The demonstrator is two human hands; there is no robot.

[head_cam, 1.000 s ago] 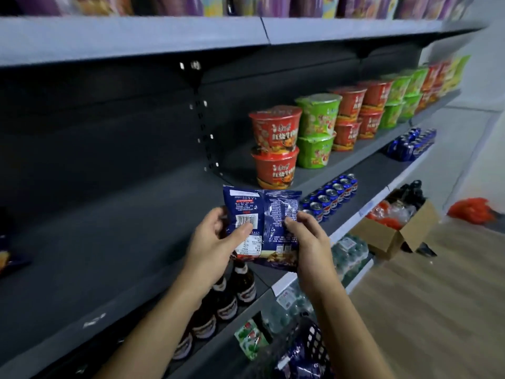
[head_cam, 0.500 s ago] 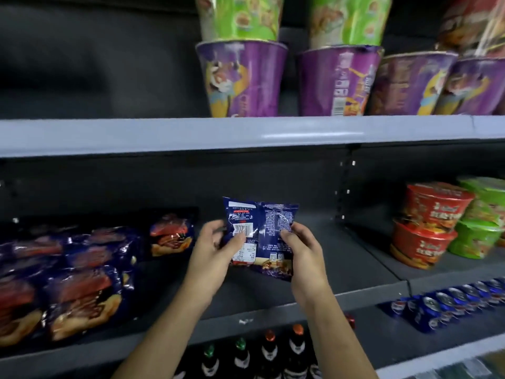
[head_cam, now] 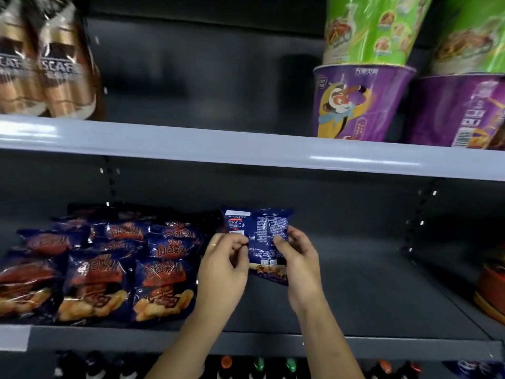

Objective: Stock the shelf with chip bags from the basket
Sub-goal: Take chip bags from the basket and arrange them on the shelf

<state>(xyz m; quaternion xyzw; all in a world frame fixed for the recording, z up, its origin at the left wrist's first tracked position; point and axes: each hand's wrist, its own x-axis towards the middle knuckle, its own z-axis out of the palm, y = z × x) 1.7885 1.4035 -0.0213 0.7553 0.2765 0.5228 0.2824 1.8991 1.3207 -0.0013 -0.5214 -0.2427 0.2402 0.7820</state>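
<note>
I hold a dark blue chip bag (head_cam: 264, 233) upright over the grey middle shelf (head_cam: 369, 291), its printed back towards me. My left hand (head_cam: 222, 265) pinches its left edge and my right hand (head_cam: 296, 259) grips its right side. Just left of the bag, several matching blue chip bags (head_cam: 159, 285) lie in rows on the same shelf, fronts up. The basket is out of view.
Bare shelf surface stretches to the right of my hands as far as red noodle bowls (head_cam: 492, 288) at the right edge. The shelf above (head_cam: 246, 146) carries purple and green noodle cups (head_cam: 360, 102) and brown drink packs (head_cam: 46, 69). Bottles (head_cam: 259, 367) stand below.
My view has swung left and closer to the shelf. Both hands have carried the bag in beside the rows of stocked chip bags, which now fill the left of the view.
</note>
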